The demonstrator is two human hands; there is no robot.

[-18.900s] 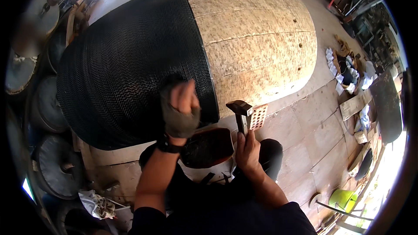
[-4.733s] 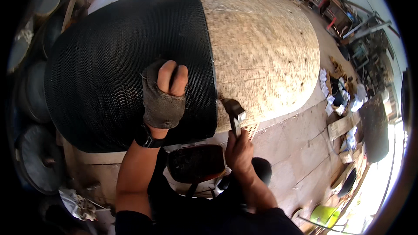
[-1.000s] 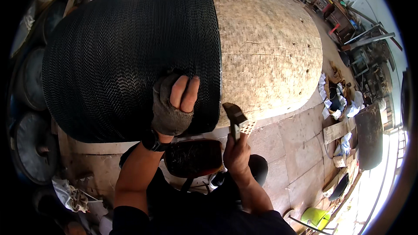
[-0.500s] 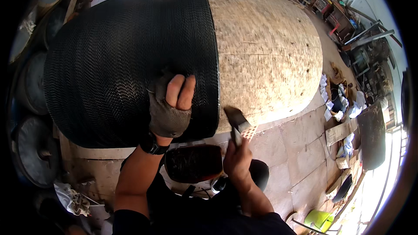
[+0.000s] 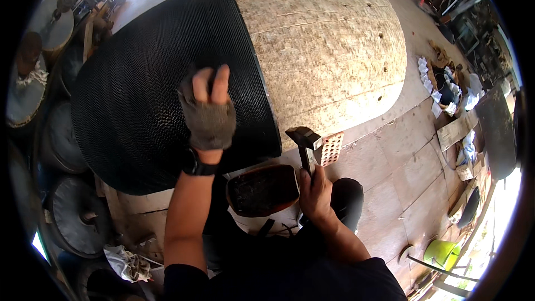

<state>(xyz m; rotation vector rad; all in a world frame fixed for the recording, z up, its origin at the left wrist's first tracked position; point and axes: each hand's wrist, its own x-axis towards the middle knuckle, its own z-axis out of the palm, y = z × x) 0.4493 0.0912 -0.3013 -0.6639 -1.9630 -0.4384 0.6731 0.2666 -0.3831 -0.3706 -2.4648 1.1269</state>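
Observation:
A large lying drum fills the middle, its right part a bare, mottled tan surface (image 5: 329, 50) with several small dark holes. Black ribbed sheeting (image 5: 150, 95) wraps its left part and ends in a straight edge. My left hand (image 5: 207, 114), in a grey-brown glove with two bare fingertips showing, lies over the sheeting near that edge. Those two fingers are stretched out and apart; the others are hard to make out. In my right hand (image 5: 316, 195) is a hammer (image 5: 304, 135), gripped by its handle, head up, just below the drum's lower edge.
Between my knees stands a dark, open container (image 5: 263, 190), its contents unclear. A perforated brick (image 5: 332, 149) is beside the hammer. Round dark discs (image 5: 78, 214) line the left. On the right lie boards (image 5: 457, 130), scraps of cloth and paper, and a lime-green bucket (image 5: 443, 253).
The view has turned, so the drum appears more slanted. My left hand remains on the sheeting, its two visible fingers straighter. The hammer stays in my right hand, its head now more level.

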